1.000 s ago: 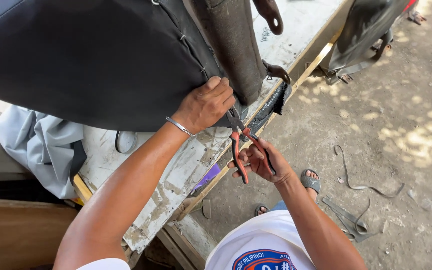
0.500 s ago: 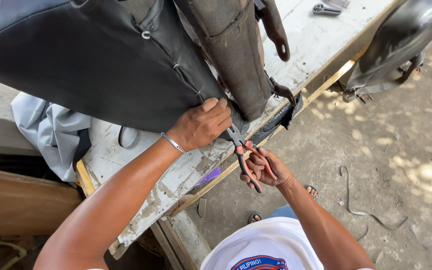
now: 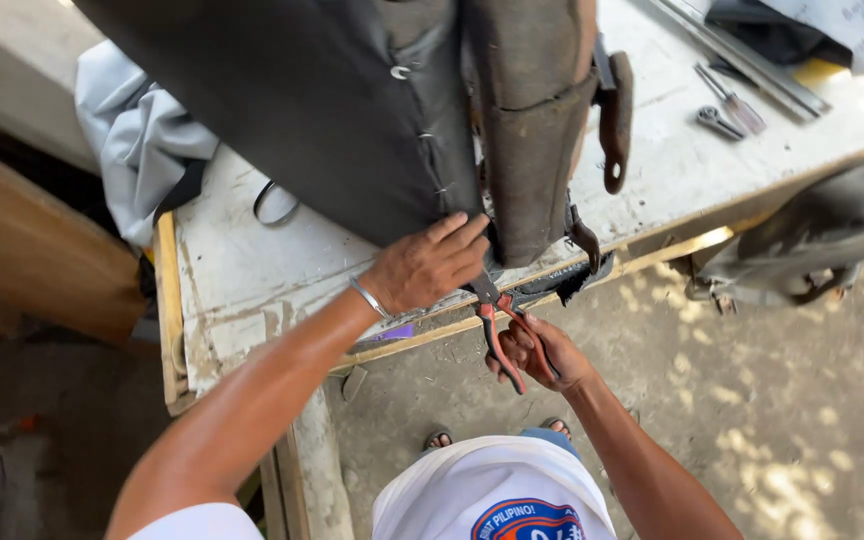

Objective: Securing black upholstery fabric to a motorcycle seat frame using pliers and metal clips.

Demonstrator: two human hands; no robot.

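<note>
Black vinyl covers the seat (image 3: pixel 302 110), which lies on the white tabletop (image 3: pixel 252 270) with its lower edge at the tabletop's near rim. On that edge the left hand (image 3: pixel 430 265) presses flat, fingers spread, closed on nothing. Just below the seat's edge, off the rim, the right hand (image 3: pixel 542 352) is clamped on red-handled pliers (image 3: pixel 500 325), their nose reaching up to the seat. Beyond the seat lie scissors (image 3: pixel 717 120).

Left hand (image 3: pixel 430 265) pressed flat, fingers extended, right hand (image 3: pixel 542 350) curled closed, both arms outstretched
</note>
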